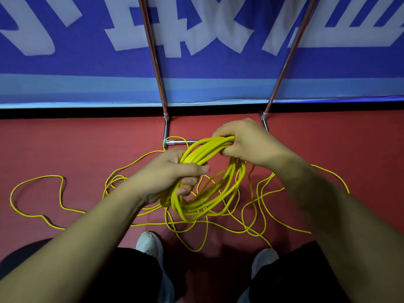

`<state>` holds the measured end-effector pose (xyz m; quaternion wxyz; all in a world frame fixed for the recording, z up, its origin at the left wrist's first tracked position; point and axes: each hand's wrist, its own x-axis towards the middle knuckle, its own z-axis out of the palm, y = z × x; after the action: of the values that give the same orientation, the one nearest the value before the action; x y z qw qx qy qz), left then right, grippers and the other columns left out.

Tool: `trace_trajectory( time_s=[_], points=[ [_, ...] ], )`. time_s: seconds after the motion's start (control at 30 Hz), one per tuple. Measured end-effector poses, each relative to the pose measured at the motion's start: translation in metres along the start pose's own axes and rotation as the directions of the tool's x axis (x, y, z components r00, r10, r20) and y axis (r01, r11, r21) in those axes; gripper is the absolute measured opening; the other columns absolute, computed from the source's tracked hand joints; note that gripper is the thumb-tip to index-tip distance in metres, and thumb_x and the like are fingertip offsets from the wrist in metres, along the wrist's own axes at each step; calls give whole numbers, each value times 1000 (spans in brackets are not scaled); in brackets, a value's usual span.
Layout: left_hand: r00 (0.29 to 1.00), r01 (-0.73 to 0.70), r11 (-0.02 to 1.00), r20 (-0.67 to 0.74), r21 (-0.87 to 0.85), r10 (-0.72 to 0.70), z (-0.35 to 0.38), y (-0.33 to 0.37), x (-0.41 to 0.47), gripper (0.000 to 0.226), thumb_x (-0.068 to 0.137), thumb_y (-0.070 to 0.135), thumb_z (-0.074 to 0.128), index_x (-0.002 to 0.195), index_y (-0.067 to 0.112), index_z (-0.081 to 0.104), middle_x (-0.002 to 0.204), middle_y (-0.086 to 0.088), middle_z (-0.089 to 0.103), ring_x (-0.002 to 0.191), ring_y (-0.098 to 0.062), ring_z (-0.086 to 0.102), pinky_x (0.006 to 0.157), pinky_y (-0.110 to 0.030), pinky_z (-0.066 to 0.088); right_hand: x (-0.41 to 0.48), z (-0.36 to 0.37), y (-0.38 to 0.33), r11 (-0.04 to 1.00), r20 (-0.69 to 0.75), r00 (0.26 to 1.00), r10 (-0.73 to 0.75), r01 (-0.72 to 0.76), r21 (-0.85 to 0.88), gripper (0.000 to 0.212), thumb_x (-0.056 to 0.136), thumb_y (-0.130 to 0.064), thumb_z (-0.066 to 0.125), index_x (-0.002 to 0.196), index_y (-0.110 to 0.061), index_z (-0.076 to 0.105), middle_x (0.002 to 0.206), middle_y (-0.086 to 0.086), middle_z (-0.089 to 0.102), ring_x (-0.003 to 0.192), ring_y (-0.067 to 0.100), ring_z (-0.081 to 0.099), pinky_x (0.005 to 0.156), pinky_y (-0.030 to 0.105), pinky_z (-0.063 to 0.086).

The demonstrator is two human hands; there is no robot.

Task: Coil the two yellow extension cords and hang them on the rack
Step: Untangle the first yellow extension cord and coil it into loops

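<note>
Evidently one yellow cord is mid-coiling: the coil is gripped by the left hand and the right hand, before the rack. Loose cord lies strewn on the red floor, so further loops are judged to be needed.

Red floor — loose yellow cord, rack base, white shoes

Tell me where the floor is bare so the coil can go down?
Bare floor lies left of the rack, between the banner and the left cord loop. Another patch sits right of the rack. Under the coil and by the shoes, loose cord crowds it.
</note>
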<state>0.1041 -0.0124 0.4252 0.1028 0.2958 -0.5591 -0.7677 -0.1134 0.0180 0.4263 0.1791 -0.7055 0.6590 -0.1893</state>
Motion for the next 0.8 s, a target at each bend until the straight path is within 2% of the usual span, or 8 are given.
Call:
trace_trajectory(
  time_s=[0.1, 0.2, 0.27, 0.4, 0.47, 0.57, 0.67, 0.8],
  points=[
    [996, -47, 999, -76, -26, 44, -3, 4, 3, 24, 87, 5, 61, 70, 15, 48, 49, 2, 30, 33, -9, 27, 36, -15, 27, 2, 3, 1, 972, -10, 1000, 19, -16, 234, 28, 68, -21, 73, 95, -30, 72, 82, -5, 70, 73, 12, 63, 68, 34, 53],
    [987, -117, 988, -122, -101, 104, -15, 10, -1, 29, 84, 13, 65, 59, 22, 54, 48, 4, 30, 35, -9, 30, 40, -18, 26, 5, 3, 6, 893, -78, 996, 35, 4, 450, 46, 72, -24, 84, 114, -28, 67, 109, 0, 62, 60, 6, 52, 58, 22, 45],
    [981, -159, 975, -133, -154, 139, -24, 14, -3, 24, 80, 19, 73, 60, 21, 59, 46, 6, 32, 40, -13, 46, 44, -20, 42, 6, 4, 15, 867, -127, 990, 61, 10, 498, 45, 77, -17, 81, 118, -23, 65, 115, 5, 55, 51, 1, 42, 52, 15, 36],
    [987, -159, 950, -74, -270, 144, -31, 16, -9, 14, 86, 10, 64, 73, 12, 68, 59, -10, 63, 91, -37, 71, 83, -41, 57, 9, 7, 26, 844, -186, 979, 81, 32, 536, 19, 78, -12, 74, 95, -19, 68, 108, 12, 60, 78, 40, 60, 72, 50, 52],
    [991, -125, 957, -69, -263, 111, -27, 16, -11, 11, 83, 12, 59, 85, 3, 65, 77, -21, 72, 79, -34, 73, 66, -38, 62, 11, 7, 25, 857, -215, 973, 83, 41, 514, 12, 80, -9, 74, 84, -19, 69, 98, 13, 64, 87, 37, 62, 78, 48, 51],
    [994, -104, 962, -36, -251, 98, -24, 17, -13, 20, 80, 15, 66, 73, 7, 51, 48, -2, 53, 32, -9, 45, 37, -21, 42, 14, 7, 24, 861, -226, 966, 125, 8, 509, 4, 84, -7, 71, 81, -9, 70, 77, 9, 64, 68, 18, 59, 67, 32, 48],
    [994, -58, 894, 55, -444, 92, -36, 19, -12, 44, 72, 20, 81, 75, 18, 37, 45, 11, 37, 30, 0, 33, 35, -17, 34, 16, 13, 37, 869, -176, 970, 167, -60, 491, 11, 88, -8, 67, 80, -1, 67, 69, 9, 63, 64, 10, 55, 63, 24, 44],
    [981, -101, 826, 81, -555, 174, -55, 29, -14, 21, 77, 20, 74, 76, 18, 53, 44, 11, 31, 33, -2, 22, 37, -15, 31, 12, 34, 76, 883, -27, 951, 309, -276, 380, 22, 91, -11, 64, 69, -13, 62, 65, 1, 65, 61, 12, 54, 65, 29, 43]
  ],
)
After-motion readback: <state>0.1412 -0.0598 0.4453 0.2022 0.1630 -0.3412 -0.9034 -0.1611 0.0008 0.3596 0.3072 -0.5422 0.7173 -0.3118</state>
